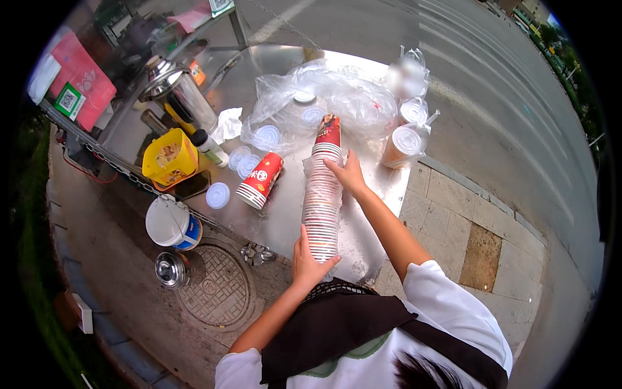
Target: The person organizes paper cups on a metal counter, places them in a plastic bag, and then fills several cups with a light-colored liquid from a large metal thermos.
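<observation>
A long stack of nested paper cups (321, 204) in a clear plastic sleeve lies lengthwise on a metal tabletop (272, 228). Its far end is bare, with a red printed cup (329, 130) outermost. My left hand (311, 265) grips the near end, thumb and fingers on either side. Near the sleeve's far opening, my right hand (349, 174) holds the stack from the right. A shorter stack of red paper cups (261, 180) lies on its side to the left. Round plastic lids (217, 195) are scattered around it.
Crumpled clear plastic bags (350, 97) spread across the back. Bagged lidded cups (406, 141) stand along the right edge. At left are a steel vacuum flask (182, 95), a yellow container (170, 158) and a bottle (210, 147). A chain (131, 180) hangs over a white bucket (167, 221) below.
</observation>
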`<state>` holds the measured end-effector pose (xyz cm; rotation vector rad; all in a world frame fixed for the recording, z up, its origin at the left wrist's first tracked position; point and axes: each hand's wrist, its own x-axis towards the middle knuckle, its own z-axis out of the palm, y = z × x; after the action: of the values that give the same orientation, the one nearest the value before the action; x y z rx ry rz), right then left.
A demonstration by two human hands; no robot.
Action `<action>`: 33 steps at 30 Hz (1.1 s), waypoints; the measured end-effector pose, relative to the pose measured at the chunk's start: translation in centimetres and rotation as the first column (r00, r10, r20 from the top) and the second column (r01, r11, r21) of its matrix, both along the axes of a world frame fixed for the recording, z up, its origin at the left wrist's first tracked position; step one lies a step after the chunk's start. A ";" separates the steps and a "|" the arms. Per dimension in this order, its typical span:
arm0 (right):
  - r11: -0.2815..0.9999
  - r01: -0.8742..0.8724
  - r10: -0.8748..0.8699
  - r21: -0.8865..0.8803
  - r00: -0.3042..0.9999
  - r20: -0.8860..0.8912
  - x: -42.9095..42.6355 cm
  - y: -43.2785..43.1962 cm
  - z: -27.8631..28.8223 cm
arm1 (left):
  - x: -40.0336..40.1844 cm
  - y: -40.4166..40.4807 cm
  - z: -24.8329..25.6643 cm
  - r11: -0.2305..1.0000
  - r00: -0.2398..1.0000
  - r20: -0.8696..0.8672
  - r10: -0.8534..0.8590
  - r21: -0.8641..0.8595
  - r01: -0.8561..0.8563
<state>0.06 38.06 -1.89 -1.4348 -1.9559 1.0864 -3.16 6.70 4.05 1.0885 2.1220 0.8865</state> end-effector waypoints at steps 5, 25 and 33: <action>0.941 0.153 -0.158 -0.303 0.987 0.009 -5.9 9.4 0.8 | 0.2 0.5 0.2 1.000 0.999 0.036 0.004 -0.028 -0.003; 0.778 -0.628 0.307 0.002 0.379 -0.873 0.5 -1.1 31.1 | -3.0 5.2 5.3 0.908 0.994 -0.106 0.040 0.419 0.008; 0.806 -0.553 0.533 0.210 0.524 -0.664 0.0 -6.9 26.8 | -5.4 8.8 2.5 0.907 0.982 0.180 -0.061 0.420 -0.021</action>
<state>0.06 31.15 24.90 -0.2322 -1.7933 1.6282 -8.60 15.47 6.52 1.1746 1.8015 1.4259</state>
